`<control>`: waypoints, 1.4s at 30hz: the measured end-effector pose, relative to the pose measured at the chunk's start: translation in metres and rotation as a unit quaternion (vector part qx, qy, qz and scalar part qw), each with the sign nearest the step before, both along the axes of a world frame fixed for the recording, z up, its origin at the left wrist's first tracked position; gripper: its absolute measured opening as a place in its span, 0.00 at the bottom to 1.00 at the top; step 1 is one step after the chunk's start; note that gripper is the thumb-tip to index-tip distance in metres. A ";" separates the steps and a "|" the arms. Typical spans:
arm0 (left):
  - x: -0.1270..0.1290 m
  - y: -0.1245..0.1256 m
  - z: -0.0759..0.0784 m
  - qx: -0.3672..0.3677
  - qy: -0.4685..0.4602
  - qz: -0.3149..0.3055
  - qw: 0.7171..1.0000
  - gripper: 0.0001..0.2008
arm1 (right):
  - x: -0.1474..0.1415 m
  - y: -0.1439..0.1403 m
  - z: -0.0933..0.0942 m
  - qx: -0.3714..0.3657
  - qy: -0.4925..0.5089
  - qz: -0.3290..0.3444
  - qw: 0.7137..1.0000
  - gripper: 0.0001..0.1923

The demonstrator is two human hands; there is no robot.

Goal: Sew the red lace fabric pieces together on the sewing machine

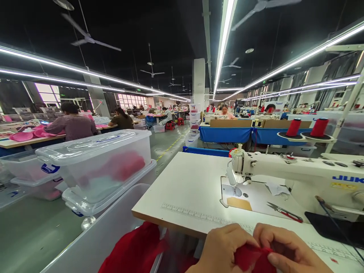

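Note:
Low in the view, my left hand (226,246) and my right hand (287,248) are close together at the front edge of the white sewing table (193,178). Both pinch one piece of red fabric (247,256) between fingers and thumb. Part of that fabric is hidden by the hands. Beyond them stands a white sewing machine (273,167), its needle area ahead of my hands. A pair of red-handled thread snips (286,212) lies on the machine bed. More red fabric (133,246) hangs over an open plastic bin to the left.
A printed ruler (199,215) runs along the table's front. Two red thread cones (319,127) stand at the right. Lidded clear bins (93,178) are stacked on the left, beside the open bin (93,239). A dark pad (332,227) lies at the right. Other people work at farther tables.

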State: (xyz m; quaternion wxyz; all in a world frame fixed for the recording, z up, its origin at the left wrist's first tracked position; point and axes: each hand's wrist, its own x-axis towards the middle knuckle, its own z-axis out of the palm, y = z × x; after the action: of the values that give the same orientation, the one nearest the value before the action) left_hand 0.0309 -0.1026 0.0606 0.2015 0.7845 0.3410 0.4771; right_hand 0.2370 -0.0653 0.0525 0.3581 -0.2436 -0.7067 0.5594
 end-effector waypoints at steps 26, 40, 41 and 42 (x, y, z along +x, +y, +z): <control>0.006 0.156 -0.029 -0.298 0.209 0.193 0.911 0.05 | -0.011 0.111 -0.046 0.124 -0.236 -0.299 0.916 0.05; 0.026 0.211 -0.037 -0.329 0.289 0.195 0.878 0.07 | -0.020 0.145 -0.062 0.275 -0.349 -0.231 0.865 0.15; 0.024 0.213 -0.037 -0.325 0.294 0.192 0.878 0.08 | -0.019 0.147 -0.067 0.287 -0.359 -0.225 0.859 0.16; 0.021 0.216 -0.038 -0.319 0.300 0.191 0.878 0.08 | -0.016 0.149 -0.071 0.305 -0.370 -0.218 0.850 0.18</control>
State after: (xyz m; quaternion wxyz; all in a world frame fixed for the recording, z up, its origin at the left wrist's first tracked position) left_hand 0.0524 0.1132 0.0230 0.2339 0.7028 0.6622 0.1132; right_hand 0.2209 0.0834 -0.0190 0.2391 -0.4586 -0.8509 0.0920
